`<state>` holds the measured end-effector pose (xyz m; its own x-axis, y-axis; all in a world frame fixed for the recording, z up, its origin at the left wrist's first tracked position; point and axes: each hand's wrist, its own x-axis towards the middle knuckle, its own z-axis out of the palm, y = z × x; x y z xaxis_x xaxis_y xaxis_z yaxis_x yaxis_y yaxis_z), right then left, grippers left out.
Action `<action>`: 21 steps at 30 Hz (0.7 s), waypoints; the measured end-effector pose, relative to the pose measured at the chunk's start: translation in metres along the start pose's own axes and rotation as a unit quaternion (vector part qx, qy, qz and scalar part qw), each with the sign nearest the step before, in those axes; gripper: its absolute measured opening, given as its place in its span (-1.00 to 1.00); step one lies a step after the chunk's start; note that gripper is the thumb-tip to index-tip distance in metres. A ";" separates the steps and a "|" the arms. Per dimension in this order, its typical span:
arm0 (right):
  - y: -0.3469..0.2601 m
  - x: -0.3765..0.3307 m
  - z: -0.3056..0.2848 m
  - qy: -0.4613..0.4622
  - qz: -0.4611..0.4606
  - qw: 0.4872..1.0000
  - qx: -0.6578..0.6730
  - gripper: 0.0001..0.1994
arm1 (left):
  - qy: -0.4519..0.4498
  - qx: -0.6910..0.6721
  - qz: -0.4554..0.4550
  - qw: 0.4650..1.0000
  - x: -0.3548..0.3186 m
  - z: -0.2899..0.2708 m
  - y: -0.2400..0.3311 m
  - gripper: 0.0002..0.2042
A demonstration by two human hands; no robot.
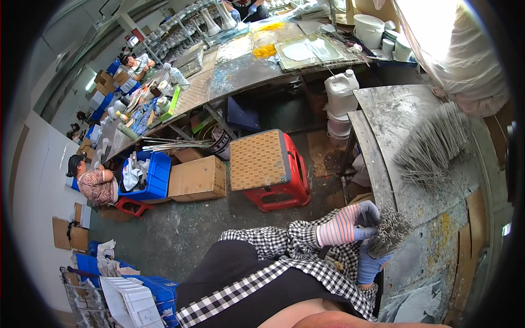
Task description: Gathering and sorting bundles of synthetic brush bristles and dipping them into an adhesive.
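Note:
A bundle of thin grey metal rods (391, 232) stands end-on, its many tips fanned toward me. From below, my right hand (374, 263) in a blue glove is closed around it. My left hand (351, 223), in a striped glove with grey fingers, is held right beside the bundle. Its fingers are curled toward the thumb, and whatever they pinch cannot be made out. Beyond the hands, a large heap of similar thin rods (435, 146) lies on the grey, stained workbench (396, 112).
A red stool (278, 188) with a woven-pattern top stands to the left, near a cardboard box (198, 177) and a blue crate (153, 174). White jugs (342, 90) and buckets stand by the long table (235, 76). Several people work farther off. Cardboard strips (473, 240) edge the bench.

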<state>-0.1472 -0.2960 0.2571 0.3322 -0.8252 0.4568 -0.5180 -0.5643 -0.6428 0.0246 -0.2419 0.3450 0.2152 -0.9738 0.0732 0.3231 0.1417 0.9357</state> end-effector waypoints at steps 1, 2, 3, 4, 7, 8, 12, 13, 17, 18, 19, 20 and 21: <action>0.002 -0.006 -0.004 -0.020 0.018 0.999 -0.024 -0.67 | -0.035 0.026 -0.018 0.999 0.002 -0.001 0.000 -0.69; 0.004 -0.011 -0.008 -0.039 0.038 0.997 -0.049 -0.65 | -0.072 0.050 -0.036 0.996 0.004 -0.001 0.000 -0.68; 0.005 -0.015 -0.011 -0.038 0.048 0.997 -0.055 -0.65 | -0.090 0.050 -0.050 0.993 0.006 0.001 -0.002 -0.66; 0.007 -0.018 -0.015 -0.020 0.023 0.994 -0.104 -0.64 | -0.100 0.043 -0.059 0.992 0.010 0.004 -0.001 -0.66; 0.005 -0.027 -0.023 -0.040 0.019 0.994 -0.099 -0.64 | -0.187 0.032 -0.065 0.980 0.019 0.010 0.001 -0.62; 0.005 -0.034 -0.024 -0.070 0.026 0.997 -0.032 -0.64 | -0.188 0.072 -0.028 0.979 0.022 0.017 0.008 -0.69; 0.002 -0.050 -0.038 -0.056 0.027 0.998 -0.022 -0.59 | -0.249 0.027 -0.029 0.968 0.030 0.032 -0.010 -0.71; 0.002 -0.054 -0.043 -0.014 0.022 0.995 -0.101 -0.59 | -0.284 0.069 0.016 0.956 0.034 0.036 -0.021 -0.73; -0.009 -0.044 -0.102 0.079 0.345 0.895 0.271 -0.54 | -0.358 -0.061 -0.082 0.928 0.030 0.083 -0.025 -0.72; -0.011 -0.054 -0.112 0.098 0.360 0.890 0.260 -0.54 | -0.380 -0.041 -0.078 0.921 0.028 0.089 -0.027 -0.68; -0.015 -0.064 -0.121 0.091 0.319 0.921 0.202 -0.55 | -0.348 -0.061 -0.114 0.928 0.023 0.097 -0.027 -0.47; -0.021 -0.067 -0.132 0.081 0.273 0.948 0.143 -0.56 | -0.318 -0.082 -0.132 0.935 0.027 0.111 -0.014 -0.05; -0.025 -0.074 -0.136 0.093 0.283 0.945 0.135 -0.56 | -0.340 -0.063 -0.108 0.932 0.036 0.119 -0.013 0.13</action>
<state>-0.2660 -0.2183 0.3228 -0.0956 -0.9925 0.0762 -0.3429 -0.0390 -0.9386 -0.0820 -0.3001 0.3766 -0.4869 -0.8636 0.1305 0.4071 -0.0922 0.9087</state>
